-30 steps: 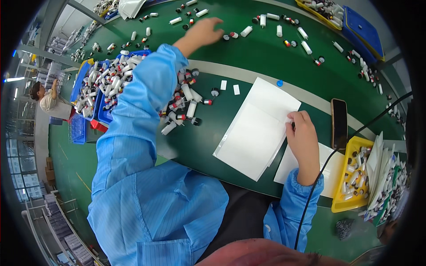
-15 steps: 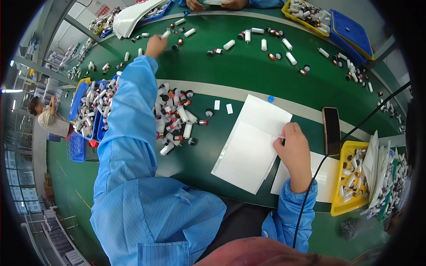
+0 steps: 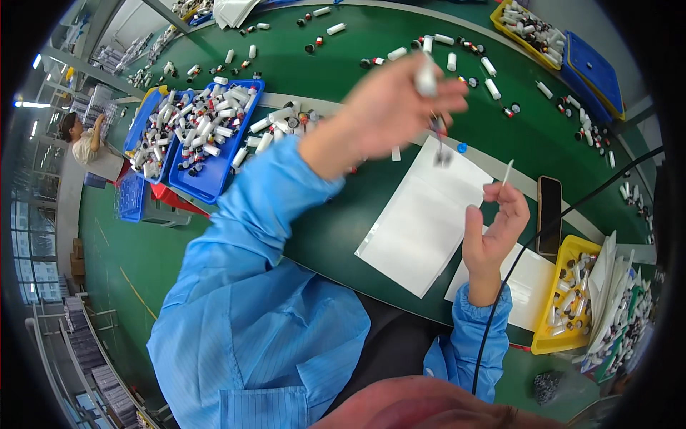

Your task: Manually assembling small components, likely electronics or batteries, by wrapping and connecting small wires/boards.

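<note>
White cylindrical tube (image 3: pixel 427 77), blurred, sits pinched in the fingertips of the left hand (image 3: pixel 400 107), raised above the large white paper sheet (image 3: pixel 421 218) on the green table (image 3: pixel 343 214). Right hand (image 3: pixel 493 229), lifted over that sheet's right edge, has its fingers closed on a thin white stick (image 3: pixel 506 173). Right of the sheet lies a dark phone (image 3: pixel 549 214); left of it stands a blue tray of tubes (image 3: pixel 214 136).

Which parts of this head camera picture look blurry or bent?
In the head view, the raised left hand and the small white tube in its grip are motion-smeared; the right hand stays sharper; the green table's edge bows from fisheye distortion, with black corners.
</note>
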The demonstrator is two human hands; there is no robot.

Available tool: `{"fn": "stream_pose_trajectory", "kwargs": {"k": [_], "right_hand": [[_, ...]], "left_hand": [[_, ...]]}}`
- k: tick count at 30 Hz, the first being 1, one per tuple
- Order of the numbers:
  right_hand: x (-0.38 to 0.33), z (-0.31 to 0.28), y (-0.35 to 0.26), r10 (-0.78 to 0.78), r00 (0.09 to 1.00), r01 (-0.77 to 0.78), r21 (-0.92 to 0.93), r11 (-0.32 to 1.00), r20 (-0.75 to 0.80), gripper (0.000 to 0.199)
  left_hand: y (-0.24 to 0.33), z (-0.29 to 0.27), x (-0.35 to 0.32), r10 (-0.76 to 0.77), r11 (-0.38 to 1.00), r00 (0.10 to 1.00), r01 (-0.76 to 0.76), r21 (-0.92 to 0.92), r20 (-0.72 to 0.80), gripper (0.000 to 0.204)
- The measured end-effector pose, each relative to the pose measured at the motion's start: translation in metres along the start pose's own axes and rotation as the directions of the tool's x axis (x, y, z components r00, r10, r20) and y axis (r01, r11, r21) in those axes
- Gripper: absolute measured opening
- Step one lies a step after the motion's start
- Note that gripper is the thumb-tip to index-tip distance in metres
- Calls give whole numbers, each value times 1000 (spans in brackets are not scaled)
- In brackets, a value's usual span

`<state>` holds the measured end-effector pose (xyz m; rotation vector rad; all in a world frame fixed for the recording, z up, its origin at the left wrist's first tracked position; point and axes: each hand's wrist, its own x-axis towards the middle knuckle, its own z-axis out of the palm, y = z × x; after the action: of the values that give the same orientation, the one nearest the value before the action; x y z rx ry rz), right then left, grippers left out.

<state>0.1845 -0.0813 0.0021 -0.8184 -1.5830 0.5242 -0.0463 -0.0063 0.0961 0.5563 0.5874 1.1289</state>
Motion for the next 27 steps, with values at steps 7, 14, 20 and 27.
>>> {"fn": "stream_pose_trajectory", "kwargs": {"k": [7,14,20,27], "right_hand": [[-3,27,10,153,987,-141,205,968,-41,66],[0,11,15,363,929,-283,487,826,-77,56],[6,5,13,483,874,-375,561,738,-50,54],[2,9,20,417,906,-324,513,795,-75,51]], "left_hand": [[-81,12,4,-183,967,982,188,-172,47,37],[-88,-5,14,-186,982,937,168,87,297,45],[-91,-11,19,-50,815,935,-166,555,352,41],[-93,-9,21,57,775,949,-238,586,310,39]]}}
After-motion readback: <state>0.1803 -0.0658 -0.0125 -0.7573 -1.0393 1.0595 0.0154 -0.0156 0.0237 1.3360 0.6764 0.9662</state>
